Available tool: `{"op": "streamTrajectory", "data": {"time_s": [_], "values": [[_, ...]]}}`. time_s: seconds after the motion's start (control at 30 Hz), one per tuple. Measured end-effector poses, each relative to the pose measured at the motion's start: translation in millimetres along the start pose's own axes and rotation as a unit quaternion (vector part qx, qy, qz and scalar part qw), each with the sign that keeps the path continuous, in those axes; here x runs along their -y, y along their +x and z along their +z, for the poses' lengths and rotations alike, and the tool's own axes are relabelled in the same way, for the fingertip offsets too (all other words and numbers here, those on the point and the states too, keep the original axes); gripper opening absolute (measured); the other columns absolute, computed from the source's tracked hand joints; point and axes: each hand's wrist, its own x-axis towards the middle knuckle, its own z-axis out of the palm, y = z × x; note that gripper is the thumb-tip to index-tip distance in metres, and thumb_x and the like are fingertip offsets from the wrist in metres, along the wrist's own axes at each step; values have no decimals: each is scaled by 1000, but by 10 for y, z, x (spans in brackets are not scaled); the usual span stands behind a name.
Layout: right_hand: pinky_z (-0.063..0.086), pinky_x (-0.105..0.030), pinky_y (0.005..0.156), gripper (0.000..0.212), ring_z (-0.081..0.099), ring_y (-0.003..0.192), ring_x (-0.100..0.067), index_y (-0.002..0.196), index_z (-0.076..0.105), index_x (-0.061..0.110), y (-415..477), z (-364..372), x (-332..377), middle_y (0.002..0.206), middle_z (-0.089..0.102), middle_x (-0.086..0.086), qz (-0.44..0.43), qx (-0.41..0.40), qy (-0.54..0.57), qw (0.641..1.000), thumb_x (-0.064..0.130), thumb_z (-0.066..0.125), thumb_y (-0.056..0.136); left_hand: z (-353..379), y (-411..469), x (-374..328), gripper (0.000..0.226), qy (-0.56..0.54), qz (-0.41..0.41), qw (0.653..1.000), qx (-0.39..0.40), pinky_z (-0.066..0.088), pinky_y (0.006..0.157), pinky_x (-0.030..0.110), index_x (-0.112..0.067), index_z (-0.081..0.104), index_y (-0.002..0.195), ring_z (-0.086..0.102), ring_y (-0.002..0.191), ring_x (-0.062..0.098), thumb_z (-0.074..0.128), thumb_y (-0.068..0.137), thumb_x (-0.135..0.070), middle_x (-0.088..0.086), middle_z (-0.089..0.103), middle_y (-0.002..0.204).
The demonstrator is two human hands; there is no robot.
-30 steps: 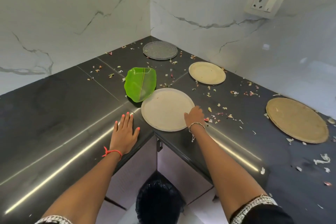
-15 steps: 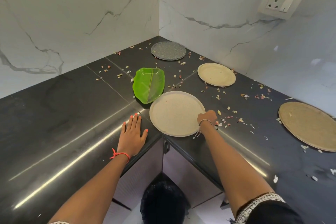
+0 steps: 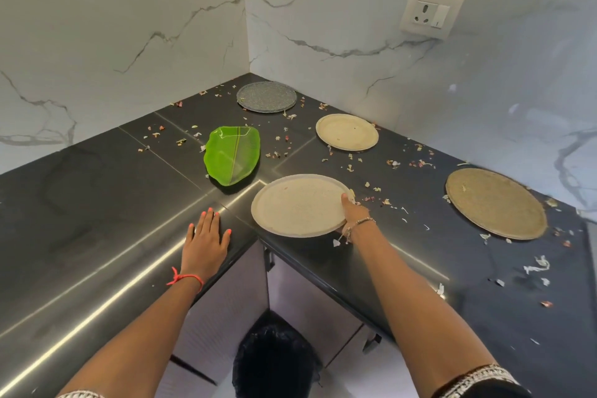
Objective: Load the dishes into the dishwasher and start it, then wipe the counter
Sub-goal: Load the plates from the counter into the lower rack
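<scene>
A person's right hand [image 3: 353, 215] pinches the right rim of a pale, round, flat plate [image 3: 297, 203], thumb on top and the other fingers hidden beneath, at the inner corner of a dark stone table [image 3: 97, 203] strewn with scraps. The plate looks stiff, light and smooth, so it is likely best held by the rim. The left hand [image 3: 205, 242] rests palm-down nearby, fingers straight and close together, arm extended.

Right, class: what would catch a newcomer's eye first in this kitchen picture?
The bright green leaf-shaped plate near the inner corner of the black counter stands out first. Then the right hand, gripping the rim of the nearest round beige plate at the counter's front edge, with food scraps scattered around.
</scene>
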Motion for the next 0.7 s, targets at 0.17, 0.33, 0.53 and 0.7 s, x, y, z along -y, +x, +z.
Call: {"op": "streamTrajectory", "data": {"time_s": [0.17,0.33,0.53,0.7], "values": [[51,-52,87,64,59,107,-36,126,46,0,-514,-315,13,122,58,-16,2,4,42,999,20,78,74,-34,-169,-20,62,-4,9,997,74,-1,117,41,-7,1,150,-8,145,22,20,101,-40,9,-5,158],[48,-53,91,49,57,109,-39,117,54,-6,-882,-647,-61,122,58,-21,-21,4,70,997,0,75,73,-91,-475,-50,65,-31,45,996,71,-3,117,39,-8,6,150,-7,145,18,28,100,-43,6,0,158],[50,-44,87,49,59,99,-34,117,54,-8,-1469,-1039,-237,120,59,-21,-52,-18,88,995,-1,74,73,-115,-989,-200,67,-16,96,993,66,-8,116,37,-9,2,150,-11,145,17,28,99,-44,6,-4,158],[50,-48,84,49,58,109,-38,118,53,-8,-1960,-1315,-615,122,58,-22,-67,-27,133,989,-3,73,74,-111,-1558,-204,65,-37,131,989,61,-6,117,38,-10,6,150,-8,145,17,31,99,-42,5,-1,158]]}}
